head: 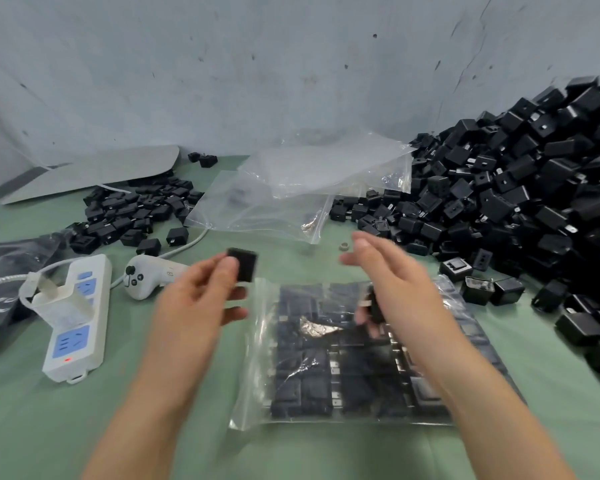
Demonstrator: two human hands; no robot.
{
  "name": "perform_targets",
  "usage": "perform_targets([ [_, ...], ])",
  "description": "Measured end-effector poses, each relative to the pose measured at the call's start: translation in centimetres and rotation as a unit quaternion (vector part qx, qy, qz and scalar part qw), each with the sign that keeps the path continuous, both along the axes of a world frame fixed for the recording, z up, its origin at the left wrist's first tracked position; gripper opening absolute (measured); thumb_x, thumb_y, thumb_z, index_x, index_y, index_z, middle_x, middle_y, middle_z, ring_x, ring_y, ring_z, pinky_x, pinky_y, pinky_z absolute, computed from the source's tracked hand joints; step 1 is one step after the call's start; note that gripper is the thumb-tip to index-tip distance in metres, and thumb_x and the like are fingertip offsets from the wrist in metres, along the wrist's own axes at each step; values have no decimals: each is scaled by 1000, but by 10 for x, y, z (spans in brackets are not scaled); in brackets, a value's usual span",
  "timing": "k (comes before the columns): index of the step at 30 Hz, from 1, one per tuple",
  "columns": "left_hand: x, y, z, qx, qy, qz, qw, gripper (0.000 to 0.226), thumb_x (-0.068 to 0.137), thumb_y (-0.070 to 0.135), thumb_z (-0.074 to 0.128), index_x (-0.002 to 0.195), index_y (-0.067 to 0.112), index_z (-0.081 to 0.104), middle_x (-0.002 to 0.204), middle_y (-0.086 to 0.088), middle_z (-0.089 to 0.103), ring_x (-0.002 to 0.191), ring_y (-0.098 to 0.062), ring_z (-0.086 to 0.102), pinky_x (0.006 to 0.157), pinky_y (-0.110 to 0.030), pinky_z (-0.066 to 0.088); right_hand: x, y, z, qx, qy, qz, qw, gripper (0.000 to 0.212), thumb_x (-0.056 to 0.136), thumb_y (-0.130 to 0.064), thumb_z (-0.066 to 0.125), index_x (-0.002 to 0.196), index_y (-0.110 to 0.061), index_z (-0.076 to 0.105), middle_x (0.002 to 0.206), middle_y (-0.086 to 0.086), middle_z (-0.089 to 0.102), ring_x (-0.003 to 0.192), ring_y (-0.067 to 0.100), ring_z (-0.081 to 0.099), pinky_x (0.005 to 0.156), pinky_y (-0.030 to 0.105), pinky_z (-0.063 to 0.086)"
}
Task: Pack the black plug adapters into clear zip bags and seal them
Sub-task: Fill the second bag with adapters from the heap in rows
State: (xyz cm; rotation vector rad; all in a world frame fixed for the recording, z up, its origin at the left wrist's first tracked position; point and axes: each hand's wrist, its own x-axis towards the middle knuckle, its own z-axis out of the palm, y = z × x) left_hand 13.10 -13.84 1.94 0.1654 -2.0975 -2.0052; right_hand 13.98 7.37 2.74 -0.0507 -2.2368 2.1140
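While a big heap of adapters (534,188) fills frame right, a smaller pile (132,216) lies upper left; power strip (80,317) & white controller (146,275) at left, empty bags (291,188) top ctr. Green table (49,427), grey-blue wall (222,64). Filled zip bag (253,375) lower ctr. Hands: left hand (201,299) pinches one adapter (243,265); right hand (392,282), blurred, lower fingers curled round a second adapter (373,308) above the bag.

The plug adapters (499,202) are black plastic with a dull sheen and metal prongs. The zip bag (291,358) is clear, glossy, crinkled film; the bench (32,427) has a matt green covering.
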Motion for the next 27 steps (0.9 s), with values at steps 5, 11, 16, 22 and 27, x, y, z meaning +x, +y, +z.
perform_targets([
  [5, -8, -26, -25, 19, -170, 51, 984, 26, 101, 30, 54, 94, 8, 66, 86, -12, 63, 58, -17, 65, 59, -31, 61, -5, 45, -10, 400, 35, 38, 915, 41, 94, -46, 57, 135, -51, 50, 131, -31, 50, 71, -6, 58, 77, 19, 46],
  [11, -5, -4, -24, 66, -203, -49, 976, 26, 102, 24, 53, 98, 3, 69, 84, -10, 66, 56, -16, 66, 51, -26, 57, -6, 29, -11, 540, -36, 136, 830, 54, 95, -50, 56, 146, -44, 40, 144, -24, 38, 117, 9, 51, 90, 32, 47],
  [16, -1, 1, -26, 15, -216, -80, 973, 30, 102, 26, 53, 96, 1, 67, 78, -12, 65, 59, -18, 65, 59, -31, 61, -7, 25, -8, 589, -15, 128, 798, 45, 94, -48, 56, 138, -42, 48, 126, -16, 48, 104, 16, 58, 82, 34, 49],
  [22, -2, 1, -24, 9, -224, -67, 972, 29, 100, 26, 56, 97, -1, 66, 71, -10, 63, 55, -18, 64, 62, -34, 61, -9, 22, -9, 588, -26, 142, 796, 46, 96, -45, 53, 141, -34, 45, 129, -14, 46, 101, 17, 59, 79, 34, 51],
  [27, -3, 3, -25, 8, -225, -71, 972, 32, 102, 23, 54, 105, -7, 64, 60, -3, 61, 49, -15, 61, 54, -30, 59, -10, 16, -10, 608, -35, 141, 780, 47, 93, -44, 55, 138, -32, 48, 123, -12, 44, 94, 20, 60, 69, 31, 44],
])
